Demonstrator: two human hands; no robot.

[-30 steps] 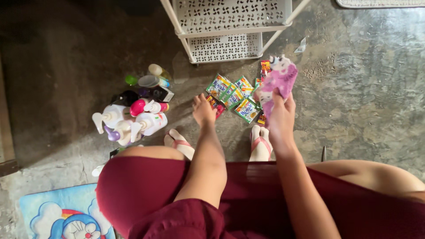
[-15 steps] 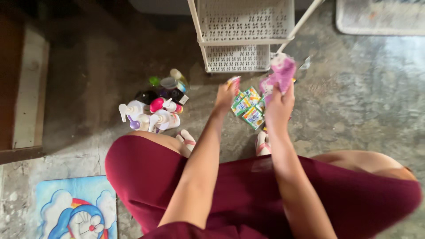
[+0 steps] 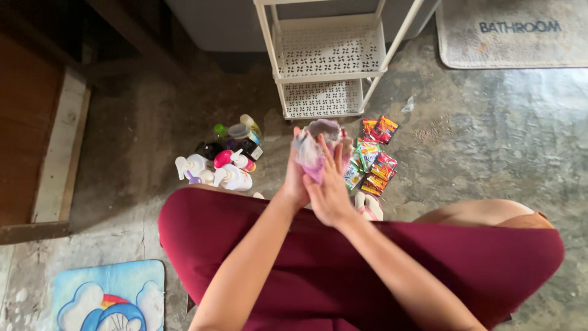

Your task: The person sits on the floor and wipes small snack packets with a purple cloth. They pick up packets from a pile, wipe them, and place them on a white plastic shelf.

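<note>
My left hand (image 3: 295, 179) and my right hand (image 3: 331, 191) are pressed together in front of me, both closed on a purple and white patterned pouch (image 3: 316, 145). The pouch is lifted above the floor, blurred by motion. Just beyond my hands, green sachets (image 3: 362, 157) and red sachets (image 3: 381, 130) lie scattered on the concrete floor. To the left of my hands stands a cluster of white pump bottles (image 3: 228, 176) with pink and purple caps.
A white perforated shelf rack (image 3: 328, 59) stands ahead. A grey mat (image 3: 514, 37) lies at top right, a blue cartoon mat (image 3: 107, 297) at bottom left. Small jars and bottles (image 3: 237, 133) sit behind the pump bottles. Wooden boards (image 3: 58, 153) line the left.
My left hand has come up from the sachets on the floor and joined my right hand on the pouch. The pouch moved left and closer to me. The view tilted up.
</note>
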